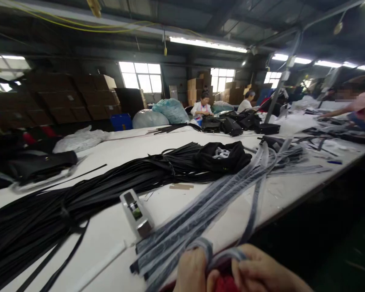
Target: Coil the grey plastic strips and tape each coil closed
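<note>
Status: L hand [192, 268] and R hand [257, 267] each grip a looped section of film-covered strip [201, 244] at the near edge of the surface [105, 231]; poss. one piece, but blur prevents confirmation. Progress, as far as I can judge: multiple film-covered lengths [182, 225] lie grouped ahead; the gripped strip is bent, not laid flat w/ them. Bundled black strips [124, 178] show no film, incl. those nearest the tape dispenser [136, 213]. Total qty. done vs. remaining: n/a from my view.
</note>
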Demonstrator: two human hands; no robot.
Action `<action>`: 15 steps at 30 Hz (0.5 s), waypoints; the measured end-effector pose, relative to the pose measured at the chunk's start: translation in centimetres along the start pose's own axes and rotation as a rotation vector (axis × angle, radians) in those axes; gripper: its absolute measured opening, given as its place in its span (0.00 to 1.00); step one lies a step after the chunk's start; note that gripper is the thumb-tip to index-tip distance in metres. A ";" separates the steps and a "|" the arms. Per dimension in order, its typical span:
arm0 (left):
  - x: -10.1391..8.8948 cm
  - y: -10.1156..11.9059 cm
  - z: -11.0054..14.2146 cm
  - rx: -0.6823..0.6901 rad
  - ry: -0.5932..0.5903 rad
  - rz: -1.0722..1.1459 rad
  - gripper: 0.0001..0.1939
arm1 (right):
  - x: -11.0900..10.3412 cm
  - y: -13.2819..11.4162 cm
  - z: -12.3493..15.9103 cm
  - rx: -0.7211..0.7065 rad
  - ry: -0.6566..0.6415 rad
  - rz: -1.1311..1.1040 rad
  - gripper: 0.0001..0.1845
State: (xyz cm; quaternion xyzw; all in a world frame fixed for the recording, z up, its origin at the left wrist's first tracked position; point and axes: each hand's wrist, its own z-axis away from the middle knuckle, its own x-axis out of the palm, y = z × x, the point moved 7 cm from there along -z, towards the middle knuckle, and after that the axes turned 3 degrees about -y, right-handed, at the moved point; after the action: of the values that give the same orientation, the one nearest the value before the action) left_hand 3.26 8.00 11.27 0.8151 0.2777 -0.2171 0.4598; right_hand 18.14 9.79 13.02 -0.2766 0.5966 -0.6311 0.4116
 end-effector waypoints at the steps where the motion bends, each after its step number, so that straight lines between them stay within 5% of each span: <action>1: 0.8 0.8 0.0 0.018 -0.116 0.036 0.33 | -1.5 0.0 0.3 0.028 0.059 0.043 0.28; 4: 2.7 1.6 -0.1 -0.375 -0.429 0.451 0.38 | -5.9 -0.8 1.3 0.028 0.389 0.421 0.16; 5: 2.9 2.1 -0.2 -0.504 -0.475 0.652 0.38 | -6.1 -0.8 1.3 0.002 0.432 0.522 0.22; 7: 3.3 3.1 -0.4 -0.678 -0.530 0.913 0.39 | -4.9 0.0 0.6 -0.039 0.396 0.548 0.32; 9: 3.6 3.7 -0.7 -0.812 -0.530 1.155 0.38 | -2.1 1.9 -0.5 -0.015 0.282 0.407 0.26; 12: 3.4 2.9 -1.6 -0.850 -0.344 1.368 0.38 | 3.1 3.9 -1.7 0.101 0.102 0.165 0.20; 15: 0.9 -0.3 -2.6 -0.661 0.022 1.023 0.34 | 7.9 3.3 -1.0 0.199 -0.216 -0.129 0.25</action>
State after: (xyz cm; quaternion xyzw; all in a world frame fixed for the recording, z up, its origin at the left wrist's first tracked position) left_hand 3.95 10.65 11.80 0.6615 -0.0919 0.1375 0.7315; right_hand 13.94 3.77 8.53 -0.3385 0.4643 -0.6787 0.4573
